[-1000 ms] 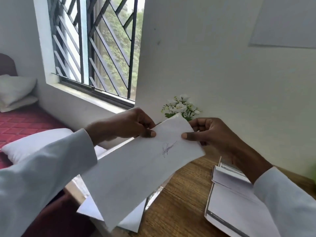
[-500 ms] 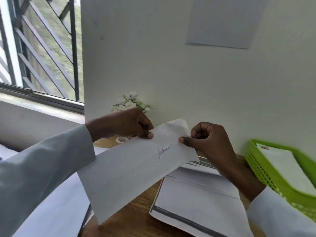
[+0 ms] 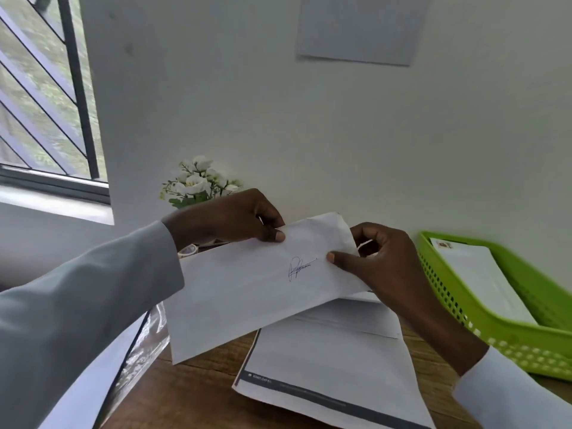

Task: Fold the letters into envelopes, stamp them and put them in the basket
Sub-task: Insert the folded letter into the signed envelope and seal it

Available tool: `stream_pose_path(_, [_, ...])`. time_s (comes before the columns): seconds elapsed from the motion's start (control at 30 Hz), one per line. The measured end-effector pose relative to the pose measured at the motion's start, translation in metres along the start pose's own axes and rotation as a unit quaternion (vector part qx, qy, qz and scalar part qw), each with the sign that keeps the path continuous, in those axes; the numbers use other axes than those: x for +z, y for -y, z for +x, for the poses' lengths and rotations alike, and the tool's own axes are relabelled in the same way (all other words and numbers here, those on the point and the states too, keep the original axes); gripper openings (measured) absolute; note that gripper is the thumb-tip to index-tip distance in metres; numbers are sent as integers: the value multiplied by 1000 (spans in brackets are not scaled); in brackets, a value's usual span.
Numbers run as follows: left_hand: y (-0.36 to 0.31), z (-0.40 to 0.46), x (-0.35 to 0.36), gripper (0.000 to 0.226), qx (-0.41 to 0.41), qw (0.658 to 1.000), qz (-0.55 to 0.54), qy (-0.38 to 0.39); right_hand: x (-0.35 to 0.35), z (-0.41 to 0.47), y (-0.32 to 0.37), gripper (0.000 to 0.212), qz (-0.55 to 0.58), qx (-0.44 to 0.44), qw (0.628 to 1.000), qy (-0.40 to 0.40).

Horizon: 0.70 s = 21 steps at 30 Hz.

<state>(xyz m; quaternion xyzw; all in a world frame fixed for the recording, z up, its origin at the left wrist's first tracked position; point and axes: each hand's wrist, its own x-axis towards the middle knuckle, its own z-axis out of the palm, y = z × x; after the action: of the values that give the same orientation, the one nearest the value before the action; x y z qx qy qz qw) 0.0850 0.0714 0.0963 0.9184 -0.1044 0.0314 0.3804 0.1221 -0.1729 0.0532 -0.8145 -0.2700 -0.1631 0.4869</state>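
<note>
I hold a white letter sheet (image 3: 247, 292) with a blue signature up above the wooden desk. My left hand (image 3: 229, 219) pinches its top edge with thumb on the front. My right hand (image 3: 380, 258) pinches the upper right part, thumb near the signature and fingers curled behind. Below the sheet lies a stack of white envelopes (image 3: 334, 360) on the desk. A green perforated basket (image 3: 510, 339) stands at the right, with a stamped white envelope (image 3: 476, 277) lying inside it.
White artificial flowers (image 3: 198, 184) stand by the wall behind my left hand. A roll of tape (image 3: 188, 250) peeks out under my left wrist. A clear plastic sleeve with papers (image 3: 139, 348) lies at the desk's left edge. A barred window (image 3: 46, 97) is at the left.
The view has swung right, bringing the green basket into sight. Both hands kept their pinch on the sheet, which now sits over the envelope stack and is less tilted.
</note>
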Motion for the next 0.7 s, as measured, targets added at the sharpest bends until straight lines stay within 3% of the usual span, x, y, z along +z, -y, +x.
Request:
stream_pose_path(0.13, [0,6,7,11,4,1000,23,-1,1,1,-6,28,-4,20,999,-37])
stream_pose_path(0.43, [1,8,14,13,6,1000,10,-13,0,-5,-14,12,87,59,994,29])
stream_pose_path(0.7, [-10,11,22,16,90,996,18,-21,-1,-7,-10,29,296,207,916,174])
